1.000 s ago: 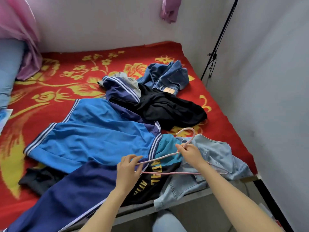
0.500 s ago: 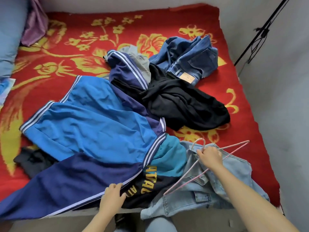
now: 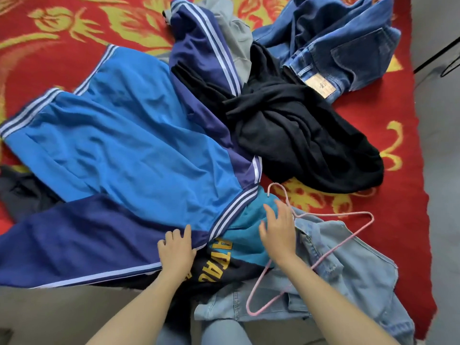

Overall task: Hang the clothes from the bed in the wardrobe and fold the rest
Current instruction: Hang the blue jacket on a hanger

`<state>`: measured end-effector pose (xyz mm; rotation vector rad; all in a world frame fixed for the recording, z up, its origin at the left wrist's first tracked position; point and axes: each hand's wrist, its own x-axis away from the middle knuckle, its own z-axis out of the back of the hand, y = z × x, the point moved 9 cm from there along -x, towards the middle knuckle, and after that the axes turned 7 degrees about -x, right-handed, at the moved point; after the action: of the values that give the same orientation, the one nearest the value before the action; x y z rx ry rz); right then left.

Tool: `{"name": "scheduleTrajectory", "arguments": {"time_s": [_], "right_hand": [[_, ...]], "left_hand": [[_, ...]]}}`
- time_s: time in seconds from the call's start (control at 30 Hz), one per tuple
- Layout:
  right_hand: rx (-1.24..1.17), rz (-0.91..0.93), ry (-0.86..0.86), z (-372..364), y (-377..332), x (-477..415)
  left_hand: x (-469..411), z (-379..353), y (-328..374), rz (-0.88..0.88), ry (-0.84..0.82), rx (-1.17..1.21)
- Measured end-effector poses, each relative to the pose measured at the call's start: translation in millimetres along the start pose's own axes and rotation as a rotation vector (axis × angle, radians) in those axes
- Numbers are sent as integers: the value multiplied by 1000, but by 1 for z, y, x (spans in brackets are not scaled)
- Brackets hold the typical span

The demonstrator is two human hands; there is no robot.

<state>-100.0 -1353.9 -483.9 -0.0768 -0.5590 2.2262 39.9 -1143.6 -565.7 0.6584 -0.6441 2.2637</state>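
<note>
Hanging looks like the step in hand: my left hand pinches the near hem of the blue track jacket spread on the bed, while my right hand hovers, fingers apart, over the teal shirt. The pink hanger lies loose on the denim jacket just beside it. Next, I reckon, one garment's collar must be opened for it.

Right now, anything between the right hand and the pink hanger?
Nothing visible. The pink hanger lies uncovered on the light denim jacket, its neck right beside the open right hand. The left hand holds the blue track jacket by its hem, clear of the hanger.
</note>
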Motion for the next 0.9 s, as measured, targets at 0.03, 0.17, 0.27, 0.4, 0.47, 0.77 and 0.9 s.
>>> {"name": "scheduleTrajectory", "arguments": {"time_s": [0.03, 0.17, 0.27, 0.4, 0.47, 0.77, 0.9], "right_hand": [[24, 33, -69, -10, -7, -5], [103, 127, -391, -57, -20, -15], [223, 217, -496, -78, -30, -30], [302, 281, -560, -96, -34, -44], [300, 288, -542, -99, -36, -48], [190, 230, -476, -84, -36, -38], [113, 156, -459, -67, -42, -31]], "left_hand": [[-4, 1, 0, 14, -13, -3], [-9, 1, 9, -52, -52, 41], [-3, -6, 14, -119, -79, 106], [8, -21, 22, -173, -89, 89], [12, -27, 23, -165, -71, 84], [28, 21, 8, -182, 297, 253], [35, 37, -13, -248, 360, 356]]}}
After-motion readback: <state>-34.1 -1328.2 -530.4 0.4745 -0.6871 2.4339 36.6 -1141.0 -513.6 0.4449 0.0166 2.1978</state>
